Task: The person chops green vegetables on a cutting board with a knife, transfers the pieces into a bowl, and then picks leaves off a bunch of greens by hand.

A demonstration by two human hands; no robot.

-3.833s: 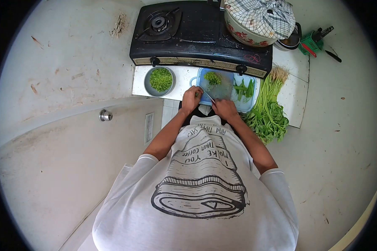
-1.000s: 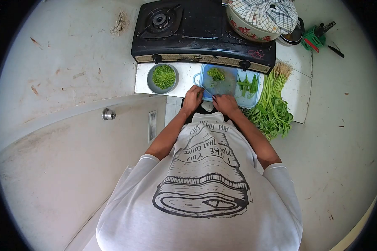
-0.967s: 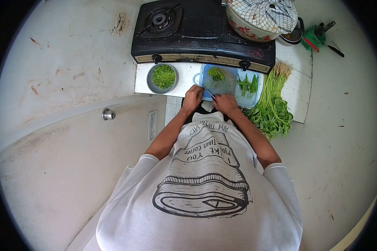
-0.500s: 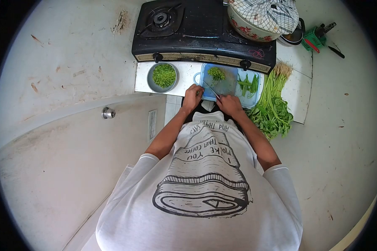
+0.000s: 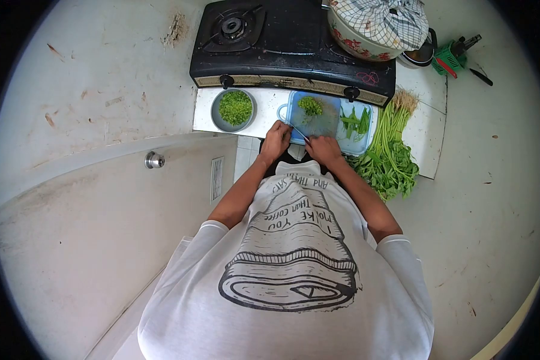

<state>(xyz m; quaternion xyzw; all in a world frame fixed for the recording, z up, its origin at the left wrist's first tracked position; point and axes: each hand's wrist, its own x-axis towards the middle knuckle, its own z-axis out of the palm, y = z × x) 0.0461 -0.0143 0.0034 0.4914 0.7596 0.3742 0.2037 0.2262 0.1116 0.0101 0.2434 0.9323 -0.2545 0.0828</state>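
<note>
A knife [image 5: 299, 131] is held in my right hand [image 5: 323, 149], its blade slanting up and left over the near edge of the blue cutting board [image 5: 325, 124]. My left hand [image 5: 276, 140] is closed at the board's left corner, close to the blade tip; what its fingers hold is too small to make out. Chopped greens [image 5: 309, 106] lie in a small heap on the board. At its right part, cut green leaves [image 5: 356, 122] rest on a light blue surface. A grey bowl [image 5: 215, 122] at the left holds more chopped greens.
Behind the board stands a black gas stove [image 5: 291, 42] with a cloth-covered flowered pot [image 5: 360, 47]. A large bunch of leafy stalks [image 5: 391, 135] lies at the right. Farther right are a green basket [image 5: 447, 55] and a black-handled knife [image 5: 480, 77].
My right hand and the knife have shifted slightly left, nearer to my left hand. The blade tip is now closer to the left fingers.
</note>
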